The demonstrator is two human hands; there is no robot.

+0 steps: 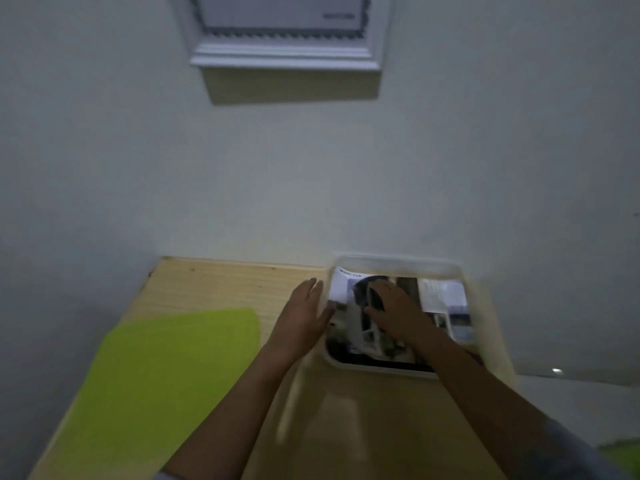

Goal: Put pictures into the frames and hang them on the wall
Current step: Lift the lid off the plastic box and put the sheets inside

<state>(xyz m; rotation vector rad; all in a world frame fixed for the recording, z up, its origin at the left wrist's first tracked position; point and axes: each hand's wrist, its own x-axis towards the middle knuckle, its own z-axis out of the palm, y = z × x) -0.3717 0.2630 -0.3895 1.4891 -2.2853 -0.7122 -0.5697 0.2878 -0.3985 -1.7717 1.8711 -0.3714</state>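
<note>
A white plastic tray sits at the back right of the wooden table, against the wall. Printed pictures lie inside it. My right hand lies flat on the pictures in the tray, fingers stretched out. My left hand rests with straight fingers against the tray's left rim. A white picture frame hangs on the wall above, holding a pale print. The view is blurred.
The light wooden table stands in a corner of grey walls. A lime green mat covers its left part. The table's right edge drops off just beyond the tray.
</note>
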